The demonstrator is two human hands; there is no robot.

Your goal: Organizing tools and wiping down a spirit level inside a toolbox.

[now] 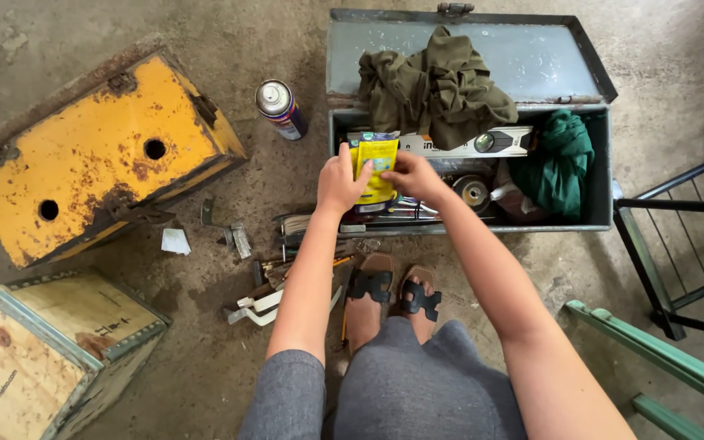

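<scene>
My left hand [340, 181] and my right hand [411, 174] both grip a yellow packet [376, 167] with a blue-green top, held upright over the front left of an open grey metal toolbox [605, 175]. Inside the box lie a spirit level [482, 143], a round disc-shaped part [474, 192], a green cloth [562, 160] and other tools. An olive cloth [433, 85] is draped over the raised lid [531, 53] and the box's back edge.
A rusty yellow metal box [95, 155] with two holes lies at left, a wooden crate [46, 350] below it. A spray can [280, 107] stands near the toolbox. Loose tools [270, 281] litter the concrete by my sandalled feet. Black railing [678, 236] and green frame [662, 358] stand at right.
</scene>
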